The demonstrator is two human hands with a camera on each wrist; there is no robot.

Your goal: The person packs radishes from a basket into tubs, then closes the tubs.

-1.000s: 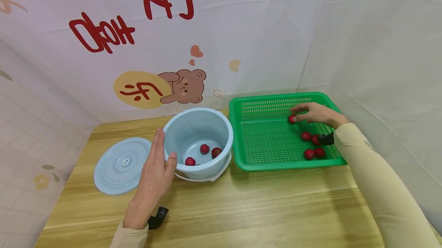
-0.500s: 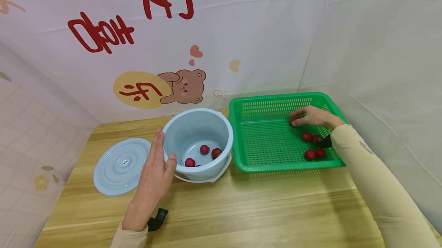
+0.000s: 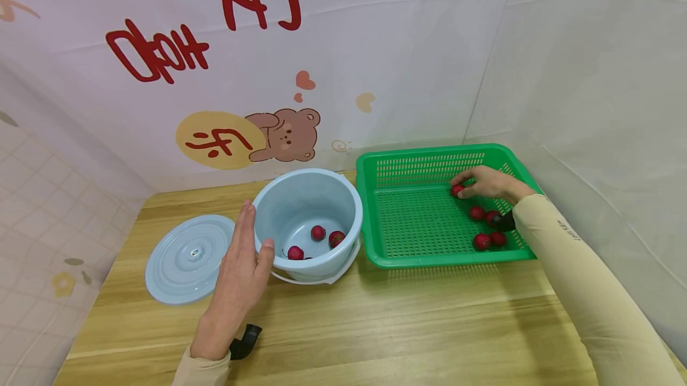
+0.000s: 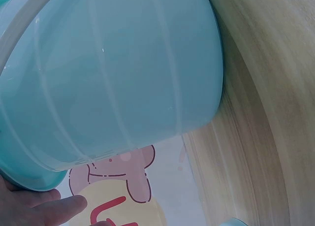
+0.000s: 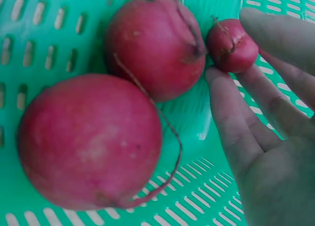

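My right hand [image 3: 491,184] reaches into the green basket [image 3: 429,262] and pinches a red radish [image 3: 458,190] between thumb and fingers. In the right wrist view that radish [image 5: 231,45] shows its thin root, with fingertips against its sides. Several other radishes [image 3: 482,241] lie under the right wrist in the basket. My left hand [image 3: 241,272] is held with fingers straight along the left side of the light blue bucket [image 3: 306,263], its fingertips at the rim. Inside the bucket are several radishes [image 3: 318,232]. In the left wrist view the bucket wall [image 4: 118,78] fills much of the picture.
A light blue lid [image 3: 185,266] lies flat on the wooden table [image 3: 397,326], left of the bucket. The bucket's handle [image 3: 316,281] hangs down in front. Behind stands a white printed wall covering [image 3: 418,64], which also runs along both sides.
My right hand has come slightly nearer at the basket's far side, and its fingers have closed on the radish there. My left hand stays beside the bucket.
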